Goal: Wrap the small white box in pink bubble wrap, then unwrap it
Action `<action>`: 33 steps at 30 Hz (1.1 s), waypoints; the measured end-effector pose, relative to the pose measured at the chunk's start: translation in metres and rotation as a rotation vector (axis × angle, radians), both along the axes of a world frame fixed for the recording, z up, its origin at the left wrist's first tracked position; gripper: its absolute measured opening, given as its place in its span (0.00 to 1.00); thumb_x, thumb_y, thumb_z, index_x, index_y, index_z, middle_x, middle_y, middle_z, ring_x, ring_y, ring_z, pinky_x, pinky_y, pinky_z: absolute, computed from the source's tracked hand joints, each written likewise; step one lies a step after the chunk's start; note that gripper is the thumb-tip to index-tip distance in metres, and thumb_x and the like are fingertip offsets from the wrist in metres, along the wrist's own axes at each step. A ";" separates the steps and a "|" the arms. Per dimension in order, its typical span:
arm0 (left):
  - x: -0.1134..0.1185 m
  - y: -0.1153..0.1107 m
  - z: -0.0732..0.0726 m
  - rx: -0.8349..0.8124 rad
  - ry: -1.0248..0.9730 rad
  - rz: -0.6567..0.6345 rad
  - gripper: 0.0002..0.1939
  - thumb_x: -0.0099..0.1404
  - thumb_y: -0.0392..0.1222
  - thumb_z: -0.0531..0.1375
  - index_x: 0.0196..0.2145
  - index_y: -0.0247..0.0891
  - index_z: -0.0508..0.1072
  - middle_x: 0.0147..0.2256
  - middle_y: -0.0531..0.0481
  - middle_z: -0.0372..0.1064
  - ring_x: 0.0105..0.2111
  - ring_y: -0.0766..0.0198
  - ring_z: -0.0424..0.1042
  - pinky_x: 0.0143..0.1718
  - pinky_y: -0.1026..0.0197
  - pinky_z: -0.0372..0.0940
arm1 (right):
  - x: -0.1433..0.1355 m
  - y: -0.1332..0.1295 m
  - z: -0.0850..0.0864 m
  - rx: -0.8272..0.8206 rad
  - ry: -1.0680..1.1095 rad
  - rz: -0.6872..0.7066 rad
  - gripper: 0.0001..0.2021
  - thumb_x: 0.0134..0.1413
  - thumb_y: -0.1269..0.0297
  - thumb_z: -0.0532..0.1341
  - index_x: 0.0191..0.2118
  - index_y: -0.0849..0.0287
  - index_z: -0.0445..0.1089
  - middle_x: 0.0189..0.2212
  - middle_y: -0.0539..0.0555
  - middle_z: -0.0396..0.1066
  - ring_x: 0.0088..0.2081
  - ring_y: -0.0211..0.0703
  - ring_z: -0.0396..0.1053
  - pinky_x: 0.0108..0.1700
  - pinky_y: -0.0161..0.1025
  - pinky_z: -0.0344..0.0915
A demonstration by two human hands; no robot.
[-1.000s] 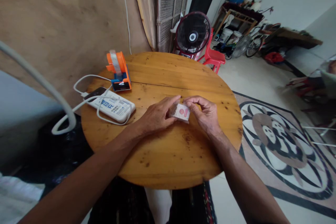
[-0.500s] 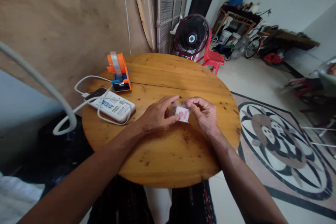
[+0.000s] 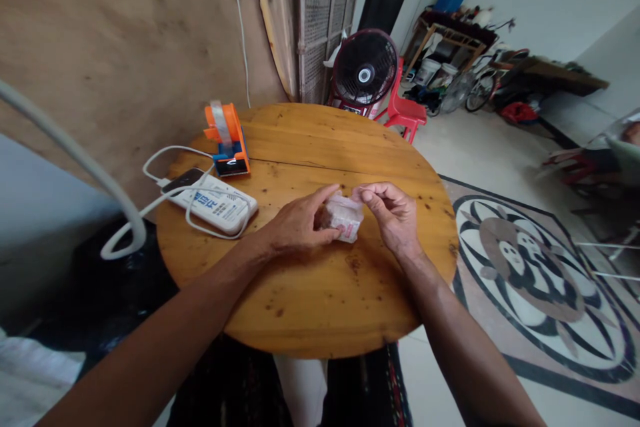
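A small whitish packet with pink print (image 3: pixel 345 219), in what looks like a clear plastic wrapper, is at the middle of the wooden table (image 3: pixel 300 300). My left hand (image 3: pixel 300 219) grips it from the left, thumb on the near side and fingers behind. At the packet's upper right, my right hand (image 3: pixel 395 213) is closed in a pinch on a thin, see-through edge of the wrapper. The rest of the right fingers are curled in. Whether the wrapper is open or sealed I cannot tell.
Left on the table lie a white box-shaped device (image 3: pixel 220 203) with looped white cables and an orange-and-blue tape dispenser (image 3: pixel 227 137). Beyond the far edge stand a fan (image 3: pixel 365 73) and a red chair (image 3: pixel 406 107). A thick pale cable (image 3: pixel 75 147) hangs at left.
The packet has tilted, so more of its upper face shows and its printed side sits lower. My right hand has shifted slightly right, away from the packet, still pinching.
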State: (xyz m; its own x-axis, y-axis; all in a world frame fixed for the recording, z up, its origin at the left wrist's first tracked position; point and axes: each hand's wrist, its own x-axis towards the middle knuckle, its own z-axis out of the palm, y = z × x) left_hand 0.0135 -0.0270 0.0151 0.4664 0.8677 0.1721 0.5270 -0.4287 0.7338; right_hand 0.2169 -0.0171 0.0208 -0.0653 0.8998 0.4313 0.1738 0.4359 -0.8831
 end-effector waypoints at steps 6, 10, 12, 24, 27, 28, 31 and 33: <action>-0.001 -0.001 0.001 -0.027 0.038 -0.045 0.44 0.57 0.49 0.63 0.67 0.37 0.51 0.50 0.40 0.72 0.44 0.52 0.73 0.45 0.52 0.67 | 0.000 0.000 0.001 -0.071 0.089 0.000 0.10 0.54 0.54 0.66 0.33 0.55 0.73 0.30 0.50 0.77 0.32 0.42 0.75 0.37 0.42 0.72; 0.000 -0.001 -0.001 -0.005 0.008 -0.052 0.45 0.57 0.48 0.64 0.67 0.38 0.50 0.55 0.39 0.68 0.49 0.52 0.72 0.49 0.52 0.66 | 0.002 0.003 -0.001 -0.087 0.133 0.022 0.09 0.55 0.55 0.65 0.32 0.56 0.73 0.29 0.50 0.77 0.30 0.41 0.74 0.34 0.40 0.70; 0.000 -0.001 -0.003 0.011 0.004 -0.054 0.45 0.57 0.47 0.64 0.68 0.38 0.49 0.57 0.39 0.66 0.51 0.52 0.71 0.51 0.52 0.65 | 0.003 0.004 -0.002 -0.082 0.159 0.041 0.09 0.56 0.56 0.65 0.32 0.56 0.73 0.29 0.50 0.77 0.30 0.40 0.73 0.34 0.39 0.70; 0.000 0.003 -0.013 0.254 0.050 -0.016 0.40 0.60 0.40 0.60 0.67 0.40 0.49 0.62 0.43 0.60 0.60 0.54 0.64 0.59 0.52 0.60 | 0.003 0.001 0.000 -0.097 0.190 0.075 0.10 0.55 0.55 0.65 0.31 0.55 0.73 0.29 0.50 0.76 0.31 0.39 0.71 0.35 0.38 0.69; 0.000 0.002 -0.012 0.248 0.039 -0.004 0.40 0.61 0.41 0.60 0.67 0.39 0.49 0.62 0.42 0.60 0.59 0.54 0.64 0.59 0.53 0.61 | 0.004 0.001 0.000 -0.110 0.217 0.100 0.08 0.55 0.57 0.66 0.32 0.55 0.74 0.30 0.50 0.77 0.31 0.39 0.72 0.35 0.38 0.69; 0.000 0.002 -0.011 0.237 0.031 -0.003 0.40 0.60 0.43 0.60 0.67 0.39 0.49 0.62 0.42 0.60 0.59 0.54 0.65 0.58 0.54 0.62 | 0.004 0.001 0.000 -0.113 0.226 0.106 0.07 0.55 0.57 0.66 0.32 0.55 0.74 0.30 0.49 0.77 0.31 0.39 0.73 0.35 0.38 0.69; 0.000 0.000 -0.009 0.190 0.016 -0.003 0.42 0.59 0.48 0.61 0.67 0.38 0.50 0.62 0.40 0.61 0.57 0.52 0.66 0.58 0.53 0.62 | 0.004 0.001 0.001 -0.114 0.242 0.117 0.06 0.55 0.59 0.65 0.33 0.55 0.74 0.31 0.50 0.78 0.31 0.39 0.73 0.36 0.38 0.69; -0.001 0.000 -0.008 0.151 0.022 -0.003 0.44 0.58 0.51 0.62 0.67 0.38 0.50 0.62 0.40 0.61 0.57 0.50 0.66 0.58 0.52 0.61 | 0.005 0.000 0.002 -0.113 0.247 0.115 0.06 0.56 0.59 0.65 0.33 0.55 0.73 0.31 0.50 0.78 0.31 0.39 0.74 0.35 0.38 0.69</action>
